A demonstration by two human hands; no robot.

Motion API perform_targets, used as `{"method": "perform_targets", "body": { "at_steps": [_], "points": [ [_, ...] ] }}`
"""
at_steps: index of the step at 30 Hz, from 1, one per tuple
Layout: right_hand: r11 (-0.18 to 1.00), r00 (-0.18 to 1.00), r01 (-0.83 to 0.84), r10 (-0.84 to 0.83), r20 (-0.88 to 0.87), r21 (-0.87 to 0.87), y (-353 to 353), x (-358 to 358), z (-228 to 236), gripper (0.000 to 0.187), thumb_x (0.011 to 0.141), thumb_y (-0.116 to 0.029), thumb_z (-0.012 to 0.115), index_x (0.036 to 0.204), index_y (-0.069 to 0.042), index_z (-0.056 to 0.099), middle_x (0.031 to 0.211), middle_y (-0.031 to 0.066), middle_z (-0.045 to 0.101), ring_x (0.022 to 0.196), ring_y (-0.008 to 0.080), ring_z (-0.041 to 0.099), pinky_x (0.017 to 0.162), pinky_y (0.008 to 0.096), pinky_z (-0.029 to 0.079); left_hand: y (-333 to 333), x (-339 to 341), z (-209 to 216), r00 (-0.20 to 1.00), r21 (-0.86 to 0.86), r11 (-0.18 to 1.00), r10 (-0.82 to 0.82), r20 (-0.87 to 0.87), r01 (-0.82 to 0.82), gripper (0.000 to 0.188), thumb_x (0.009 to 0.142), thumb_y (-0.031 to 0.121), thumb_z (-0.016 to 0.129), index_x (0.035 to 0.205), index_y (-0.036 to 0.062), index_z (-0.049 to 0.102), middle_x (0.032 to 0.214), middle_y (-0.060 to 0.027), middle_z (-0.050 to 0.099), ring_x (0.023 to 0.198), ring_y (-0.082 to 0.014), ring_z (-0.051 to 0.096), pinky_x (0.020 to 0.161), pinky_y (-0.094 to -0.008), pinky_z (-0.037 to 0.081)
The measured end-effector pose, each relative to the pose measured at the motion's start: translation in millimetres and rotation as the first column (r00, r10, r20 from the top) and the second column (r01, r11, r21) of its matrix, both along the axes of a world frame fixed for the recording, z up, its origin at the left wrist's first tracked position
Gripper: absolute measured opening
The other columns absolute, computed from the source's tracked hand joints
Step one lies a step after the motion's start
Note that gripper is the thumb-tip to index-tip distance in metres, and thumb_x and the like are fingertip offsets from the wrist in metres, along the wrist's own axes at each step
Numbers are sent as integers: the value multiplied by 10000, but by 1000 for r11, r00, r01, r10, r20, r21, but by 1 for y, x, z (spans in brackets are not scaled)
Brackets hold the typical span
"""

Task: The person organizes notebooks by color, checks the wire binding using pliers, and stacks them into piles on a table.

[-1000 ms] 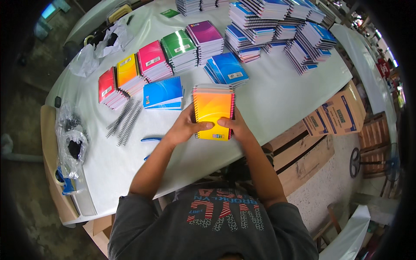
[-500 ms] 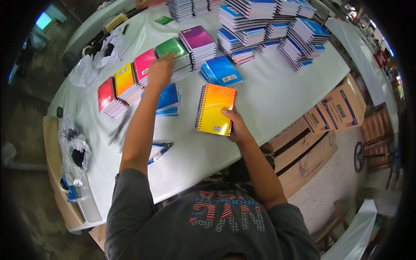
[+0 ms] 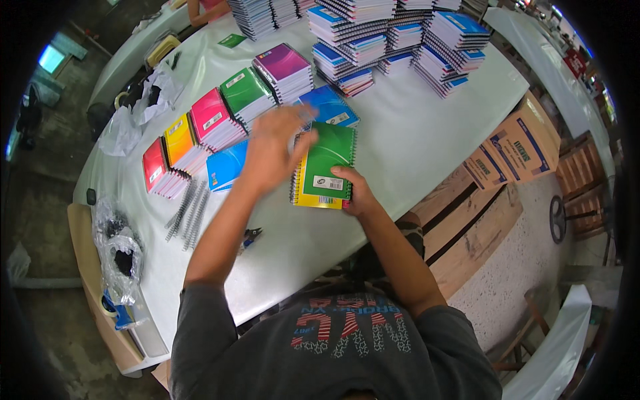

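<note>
My right hand (image 3: 352, 189) grips the edge of a small pile of spiral notebooks, thumb on top. A green notebook (image 3: 331, 150) lies uppermost, and the lower strip of a yellow notebook (image 3: 310, 199) shows beneath it. Over the pile's left edge is my left hand (image 3: 275, 143), fingers apart and slightly blurred; nothing shows in it. Behind it, a row of stacks runs across the table: red (image 3: 155, 163), yellow (image 3: 179, 138), pink (image 3: 209, 112), green (image 3: 241, 90) and purple (image 3: 283, 62). Blue notebooks (image 3: 332, 105) lie behind the held pile, and blue ones (image 3: 227, 167) beside my left wrist.
Tall stacks of notebooks (image 3: 353, 50) stand at the table's back. Loose wire spirals (image 3: 190, 212) and pliers (image 3: 251, 237) lie to the left of my body. Plastic bags (image 3: 120, 250) line the left edge. A cardboard box (image 3: 517, 150) sits beyond the right edge.
My left hand has come from the green stack to the pile in my right hand. A green notebook now lies on the yellow one. The view has shifted slightly.
</note>
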State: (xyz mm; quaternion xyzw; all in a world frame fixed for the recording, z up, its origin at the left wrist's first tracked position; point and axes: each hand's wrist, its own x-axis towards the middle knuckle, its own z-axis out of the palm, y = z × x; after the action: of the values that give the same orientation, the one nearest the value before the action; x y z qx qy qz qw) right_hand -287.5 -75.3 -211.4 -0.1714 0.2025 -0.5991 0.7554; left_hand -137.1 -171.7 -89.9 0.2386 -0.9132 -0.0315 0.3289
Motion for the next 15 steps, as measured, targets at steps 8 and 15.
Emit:
{"method": "perform_targets", "body": {
  "at_steps": [8,15],
  "points": [
    [999,1000,0,1,-9,54,-3,10,3,504,785,-213,605,1224,-49,419,1072,105,571,947,206,604,798,339,513,-113,-19,-11,947,62,952,289,142,-299,539,804,319,630,1241,35,493,1191,-205,548,1103,-345,524,933,-390,413],
    [998,996,7,-13,-94,-60,0,11,-1,658,808,-260,636,1325,-54,283,1152,109,515,1019,201,562,850,354,491,-13,-11,-15,912,523,764,213,349,-379,455,776,343,686,1084,17,606,995,-181,638,910,-284,616,835,-345,454]
  ]
}}
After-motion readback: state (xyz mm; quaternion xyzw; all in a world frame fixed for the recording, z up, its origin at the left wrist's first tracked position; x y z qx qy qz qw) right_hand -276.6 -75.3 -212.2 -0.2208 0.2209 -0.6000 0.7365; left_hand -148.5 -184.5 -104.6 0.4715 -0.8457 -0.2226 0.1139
